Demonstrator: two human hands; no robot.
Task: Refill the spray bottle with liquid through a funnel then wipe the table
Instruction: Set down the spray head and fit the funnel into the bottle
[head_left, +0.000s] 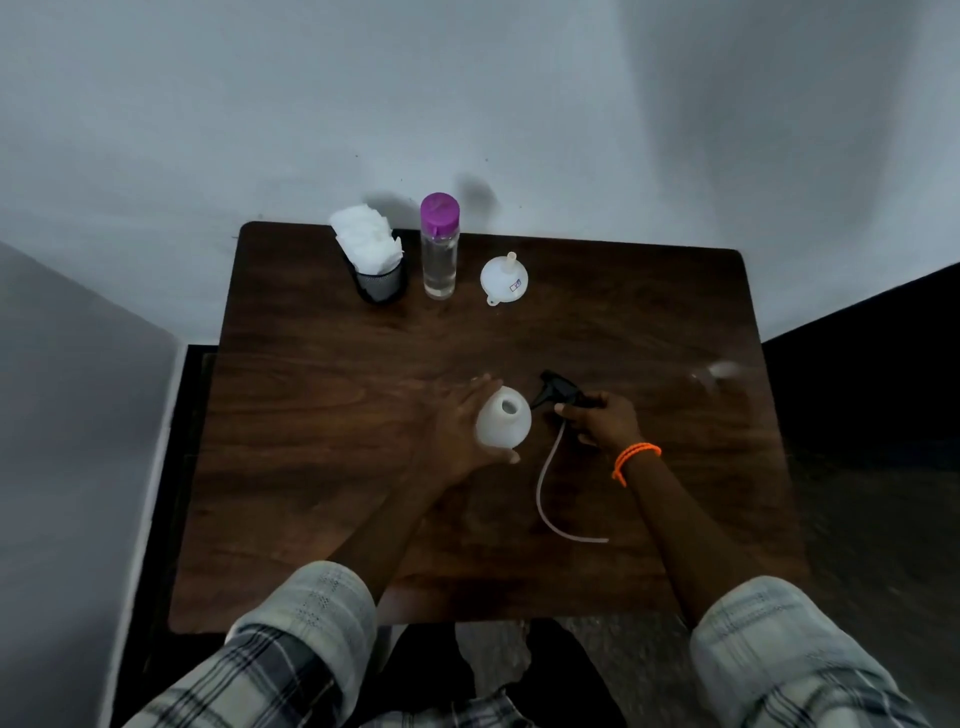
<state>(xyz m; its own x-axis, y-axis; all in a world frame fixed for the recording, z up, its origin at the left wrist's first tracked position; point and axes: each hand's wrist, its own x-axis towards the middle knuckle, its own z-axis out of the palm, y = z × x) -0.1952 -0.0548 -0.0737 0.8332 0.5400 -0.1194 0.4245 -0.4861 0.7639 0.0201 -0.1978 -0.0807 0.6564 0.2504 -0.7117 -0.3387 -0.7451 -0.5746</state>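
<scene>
The white spray bottle (503, 422) stands upright near the middle of the wooden table (322, 405), its neck open and uncapped. My left hand (460, 434) grips its body from the left. My right hand (602, 418) holds the black spray head (558, 392) just right of the bottle; its clear dip tube (545, 483) curves down toward me over the table. At the back, a white funnel (504, 279) lies mouth-down with its spout up. A clear bottle of liquid with a purple cap (439, 244) stands left of the funnel.
A black mesh cup stuffed with white tissues (371, 254) stands at the back left beside the clear bottle. The table butts against a pale wall. A faint blurred smear shows near the right edge (724, 370). Dark floor lies to the right.
</scene>
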